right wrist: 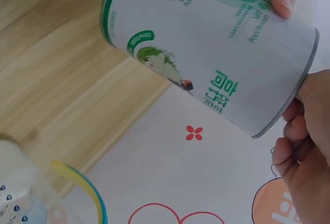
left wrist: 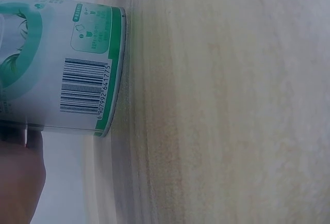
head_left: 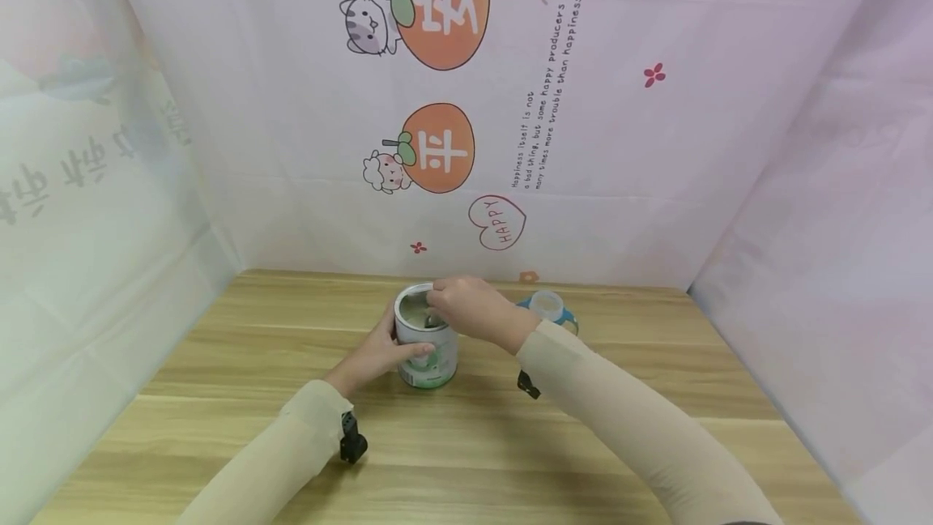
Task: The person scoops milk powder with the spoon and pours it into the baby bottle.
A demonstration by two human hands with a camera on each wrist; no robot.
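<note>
A white and green milk powder tin stands open on the wooden table, its pale inside showing from above. My left hand grips its left side, the thumb lying across the front of the label. Over the rim on the right, my right hand has its fingers curled. A small dark, shiny piece of what looks like a spoon shows inside the tin under those fingers; the rest is hidden. In the right wrist view the curled fingers of the right hand are right at the rim.
Behind my right forearm stands a baby bottle with blue and yellow handles, partly covered by the sleeve. Printed white cloth hangs at the table's back edge and along both sides. The wooden tabletop stretches toward me.
</note>
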